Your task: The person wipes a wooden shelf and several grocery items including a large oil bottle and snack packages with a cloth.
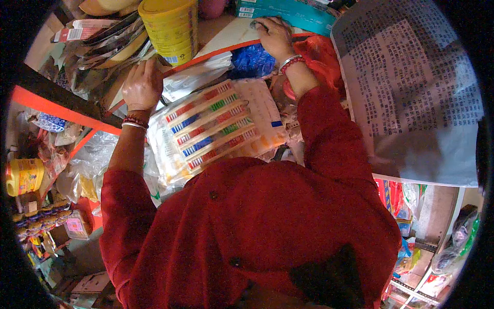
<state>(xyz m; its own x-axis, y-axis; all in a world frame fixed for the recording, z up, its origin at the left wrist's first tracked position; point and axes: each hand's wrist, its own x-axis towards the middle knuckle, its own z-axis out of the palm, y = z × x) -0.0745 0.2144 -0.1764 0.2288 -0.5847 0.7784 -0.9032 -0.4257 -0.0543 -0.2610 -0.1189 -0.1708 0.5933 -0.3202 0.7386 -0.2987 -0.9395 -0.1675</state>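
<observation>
My left hand (142,85), a beaded bracelet and a pale bangle on its wrist, is curled at the counter's red edge beside a yellow plastic tub (170,33). Its fingertips are hidden, so I cannot tell if it grips anything. At the top, my right hand (275,36) rests over the white counter top (235,36), fingers bent, close to a teal box (293,15). A small shiny patch shows by its fingertips, too unclear to name. Between my forearms lies a plastic-wrapped pack (212,125) with rows of red, blue and green striped bands.
Blue plastic bags (252,61) and a red plastic bag (320,58) lie near my right wrist. A large sheet with printed writing (413,85) hangs at right. Clear plastic bags (92,154) and a yellow jug (25,175) are at left. Shelves (418,266) stand lower right.
</observation>
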